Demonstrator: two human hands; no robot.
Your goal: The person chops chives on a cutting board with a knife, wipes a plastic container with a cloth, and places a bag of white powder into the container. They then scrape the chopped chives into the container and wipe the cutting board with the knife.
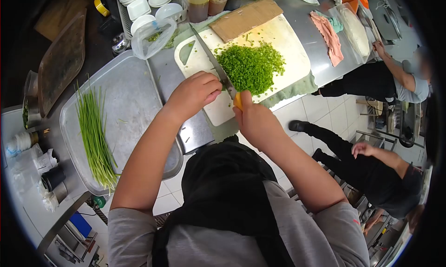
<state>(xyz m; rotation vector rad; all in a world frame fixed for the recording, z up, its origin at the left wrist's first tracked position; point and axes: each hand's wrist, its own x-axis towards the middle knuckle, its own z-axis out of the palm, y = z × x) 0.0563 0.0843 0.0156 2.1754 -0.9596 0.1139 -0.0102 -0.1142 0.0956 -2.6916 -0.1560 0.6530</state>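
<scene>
My right hand [256,119] is wrapped around the yellow handle of a long kitchen knife [210,54]. The blade points away from me across a white cutting board [292,58]. Along the blade's right side lies a heap of finely chopped chives [253,67]. My left hand [196,94] is at the left of the blade near the handle, its fingers curled and closed; whether anything is in them is hidden. On a metal tray [139,104] to the left rests a bunch of long uncut chives [94,134].
A piece of cardboard [246,18] lies on the board's far side. Beyond stand sauce containers [199,6] and a basket of white dishes [138,9]. A plastic bag [151,41] sits by the tray, a pink cloth [329,37] at right. Two people stand at right.
</scene>
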